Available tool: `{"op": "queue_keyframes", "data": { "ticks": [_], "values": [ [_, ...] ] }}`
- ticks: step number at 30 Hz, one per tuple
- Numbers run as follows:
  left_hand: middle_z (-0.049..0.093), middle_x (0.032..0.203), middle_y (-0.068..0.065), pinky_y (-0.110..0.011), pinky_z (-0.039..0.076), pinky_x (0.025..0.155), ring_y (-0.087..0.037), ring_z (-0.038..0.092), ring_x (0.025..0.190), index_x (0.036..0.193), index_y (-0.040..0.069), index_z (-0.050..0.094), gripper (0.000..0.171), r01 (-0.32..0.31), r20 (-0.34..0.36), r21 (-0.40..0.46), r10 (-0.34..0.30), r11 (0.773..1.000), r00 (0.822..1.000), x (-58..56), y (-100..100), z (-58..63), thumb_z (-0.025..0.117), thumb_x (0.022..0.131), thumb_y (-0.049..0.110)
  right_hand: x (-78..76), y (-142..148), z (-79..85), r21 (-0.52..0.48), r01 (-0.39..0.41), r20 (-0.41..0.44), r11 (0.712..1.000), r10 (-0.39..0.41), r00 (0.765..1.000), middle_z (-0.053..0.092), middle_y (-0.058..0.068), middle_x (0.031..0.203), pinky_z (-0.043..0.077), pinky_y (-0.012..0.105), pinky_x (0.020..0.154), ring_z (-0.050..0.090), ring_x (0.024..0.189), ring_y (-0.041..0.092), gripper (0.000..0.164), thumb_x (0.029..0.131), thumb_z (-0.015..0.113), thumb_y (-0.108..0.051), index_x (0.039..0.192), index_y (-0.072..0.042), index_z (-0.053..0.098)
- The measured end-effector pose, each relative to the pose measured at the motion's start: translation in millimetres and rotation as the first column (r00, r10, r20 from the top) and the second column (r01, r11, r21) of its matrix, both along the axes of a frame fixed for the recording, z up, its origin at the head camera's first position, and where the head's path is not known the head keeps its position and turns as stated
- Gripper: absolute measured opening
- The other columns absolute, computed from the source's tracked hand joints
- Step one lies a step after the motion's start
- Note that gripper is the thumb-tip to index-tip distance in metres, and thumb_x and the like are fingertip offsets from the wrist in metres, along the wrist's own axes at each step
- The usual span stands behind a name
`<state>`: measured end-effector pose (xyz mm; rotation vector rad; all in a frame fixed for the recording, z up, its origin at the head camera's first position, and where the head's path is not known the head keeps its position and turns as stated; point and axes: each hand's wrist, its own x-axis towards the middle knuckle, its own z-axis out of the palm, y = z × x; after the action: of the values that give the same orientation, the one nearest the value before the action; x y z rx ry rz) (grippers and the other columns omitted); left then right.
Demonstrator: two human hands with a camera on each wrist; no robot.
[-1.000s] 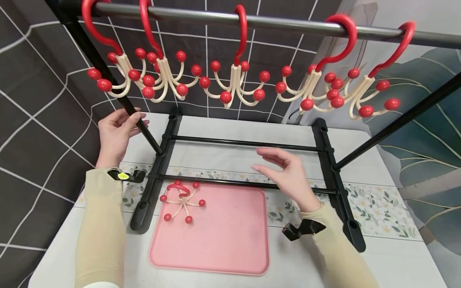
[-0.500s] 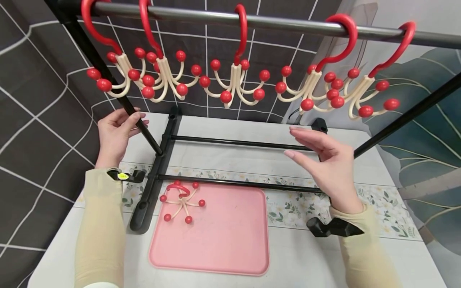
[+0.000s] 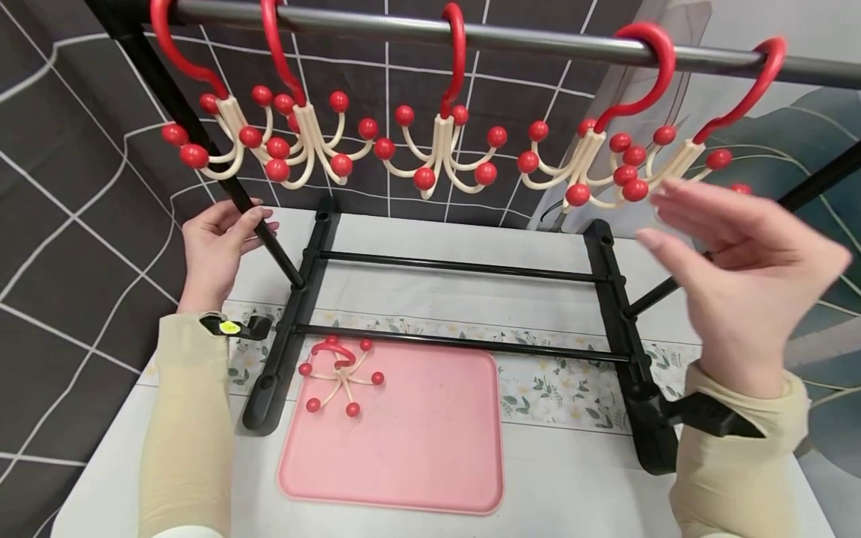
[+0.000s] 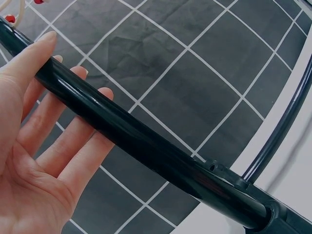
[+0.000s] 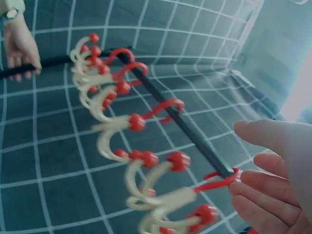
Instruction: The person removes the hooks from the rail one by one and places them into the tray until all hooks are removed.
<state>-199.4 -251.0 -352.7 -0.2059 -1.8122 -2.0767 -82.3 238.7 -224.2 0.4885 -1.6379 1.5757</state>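
Observation:
My left hand (image 3: 214,250) holds the black left upright (image 4: 126,131) of a rack, its thumb across the pole and its fingers behind. Several multi-arm hook hangers, each with a red hook, cream arms and red ball tips, hang from the rack's top bar (image 3: 545,39). At the right end, my right hand (image 3: 753,276) is raised with fingers and thumb apart and nothing between them. It covers part of the rightmost hook hanger (image 3: 686,155); in the right wrist view its fingers are close to that hanger's red hook (image 5: 217,185), contact unclear.
On a pink tray (image 3: 417,448), another hook hanger (image 3: 341,377) lies in the back left corner. The rack's black feet (image 3: 282,366) and two low crossbars (image 3: 464,266) stand on the white table. A dark tiled backdrop (image 3: 67,246) is behind and to the left.
My right hand has moved right and up, from above the low crossbars to the rightmost hanger. My left hand has stayed on the upright.

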Motion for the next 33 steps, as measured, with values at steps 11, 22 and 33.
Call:
{"op": "queue_keyframes", "data": {
  "ticks": [11,22,33],
  "values": [
    [0.075,0.098,-0.013,-0.026,0.059,0.078,-0.020,0.076,0.083,0.113,-0.006,0.072,0.024,-0.008,0.010,-0.008,0.008,1.000,1.000,0.0,-0.1,1.4,0.077,0.091,0.005,-26.0,35.8,28.8,-0.007,0.310,0.136,0.951,-0.306,0.942,0.073,0.016,0.114,0.053,0.023,0.094,0.071,0.104,0.019,0.035,0.080,0.087,-0.003,0.112,0.004,0.075],
    [0.075,0.098,-0.013,-0.026,0.059,0.079,-0.020,0.076,0.084,0.115,-0.008,0.070,0.028,-0.006,0.018,-0.008,0.006,1.000,1.000,0.1,0.2,1.3,0.077,0.091,0.005,-51.3,46.2,38.2,0.133,0.468,0.238,0.874,-0.486,0.841,0.073,0.003,0.118,0.048,0.021,0.100,0.069,0.108,0.012,0.038,0.083,0.087,-0.024,0.117,-0.010,0.077],
    [0.075,0.098,-0.013,-0.026,0.059,0.079,-0.020,0.076,0.083,0.114,-0.006,0.071,0.026,-0.003,0.020,-0.001,0.003,1.000,1.000,0.5,-0.1,1.6,0.077,0.091,0.005,-54.7,46.9,43.8,0.173,0.508,0.270,0.844,-0.536,0.800,0.073,0.000,0.116,0.046,0.019,0.099,0.067,0.105,0.010,0.035,0.086,0.084,-0.031,0.116,-0.014,0.077]
  ]
}}
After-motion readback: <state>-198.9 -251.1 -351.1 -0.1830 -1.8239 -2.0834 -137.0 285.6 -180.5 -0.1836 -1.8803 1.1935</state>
